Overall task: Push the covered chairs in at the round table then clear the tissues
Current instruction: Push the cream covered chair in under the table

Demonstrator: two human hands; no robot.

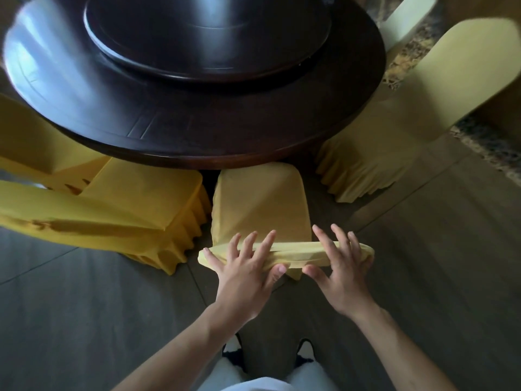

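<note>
Both hands are resting on the top edge of the middle covered chair (260, 204), fingers spread and straight, palms down, not curled round it. The left hand (245, 266) is sitting on the left half of the chair back's top, thumb pointing inward. The right hand (342, 270) is sitting on the right half, thumb nearly meeting the left thumb. The chair's seat is sitting partly under the near edge of the round bench (197, 114), its back facing the person.

A second yellow covered chair (118, 210) is standing just to the left, angled, its seat corner near the bench's near-left edge. A paler covered chair (423, 108) is standing at the bench's right edge, seat tucked partly under. Another pale chair back (406, 21) is showing at the far right edge.

A dark lazy Susan (208, 38) is sitting on the middle of the bench. Can't see any tissues on the visible part of the bench. Grey floor (84, 320) is underfoot; the person's shoes (306, 351) are showing at the bottom.
</note>
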